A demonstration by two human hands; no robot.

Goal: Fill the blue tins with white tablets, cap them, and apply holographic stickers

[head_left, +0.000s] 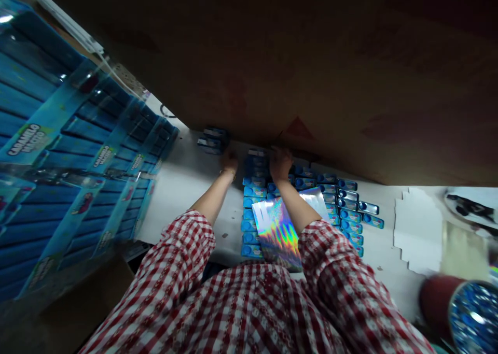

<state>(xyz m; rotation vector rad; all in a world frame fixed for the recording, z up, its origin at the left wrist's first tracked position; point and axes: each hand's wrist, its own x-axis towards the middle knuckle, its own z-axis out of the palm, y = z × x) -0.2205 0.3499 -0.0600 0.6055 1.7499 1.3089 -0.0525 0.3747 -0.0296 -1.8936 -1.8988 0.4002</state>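
Observation:
My left hand [229, 160], with a thin bracelet at the wrist, reaches to the far part of the white table, right beside a few small blue boxes [210, 141]. Its fingers are dark and blurred. My right hand [280, 165] is at the far end of rows of similar small blue packs [254, 192], close under a big brown cardboard box. Shadow hides its fingertips, so whether it grips a pack cannot be made out. Below my right forearm, a shiny rainbow-silver sheet [272, 222] lies over part of the rows.
The large cardboard box [295, 84] overhangs the table's far side. Stacked blue display packs [58, 131] rise at the left. On the right are a white cut-out board [418, 229] and a red container [438, 297] beside a tub of shiny blue pieces [476, 312].

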